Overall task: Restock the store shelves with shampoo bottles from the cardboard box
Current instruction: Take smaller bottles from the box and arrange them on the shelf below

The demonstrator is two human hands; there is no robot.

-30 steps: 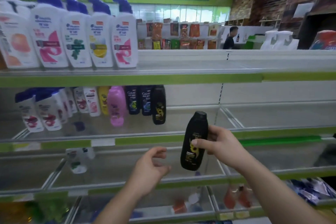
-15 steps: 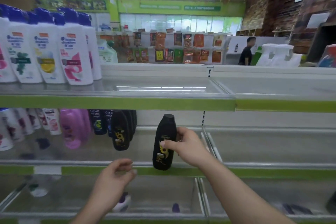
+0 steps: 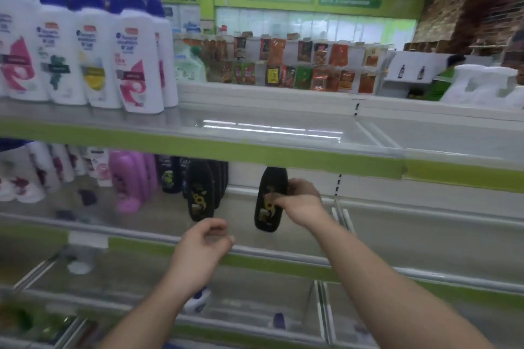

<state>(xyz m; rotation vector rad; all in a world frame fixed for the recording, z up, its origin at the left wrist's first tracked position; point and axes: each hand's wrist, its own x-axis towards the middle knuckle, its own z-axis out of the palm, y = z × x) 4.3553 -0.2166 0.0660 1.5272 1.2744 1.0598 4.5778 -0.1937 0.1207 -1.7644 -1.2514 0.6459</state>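
Observation:
My right hand [image 3: 300, 202] grips a black shampoo bottle [image 3: 268, 201] with a gold label, upright, over the middle shelf [image 3: 283, 252] just under the green edge of the upper shelf. To its left stands a row of matching black bottles [image 3: 201, 193]. My left hand [image 3: 201, 249] hovers lower, in front of the shelf edge, fingers loosely curled and holding nothing. The cardboard box is out of view.
White bottles with blue caps [image 3: 136, 65] line the top shelf [image 3: 198, 147] at left. Pink [image 3: 129, 181], dark blue and white bottles stand left of the black row. A wire divider [image 3: 341, 215] runs right of the held bottle. Lower shelves hold a few items.
My right hand has carried the black bottle up and inward onto the middle shelf, its cap now hidden by the upper shelf edge. My left hand rose slightly. The camera moved closer.

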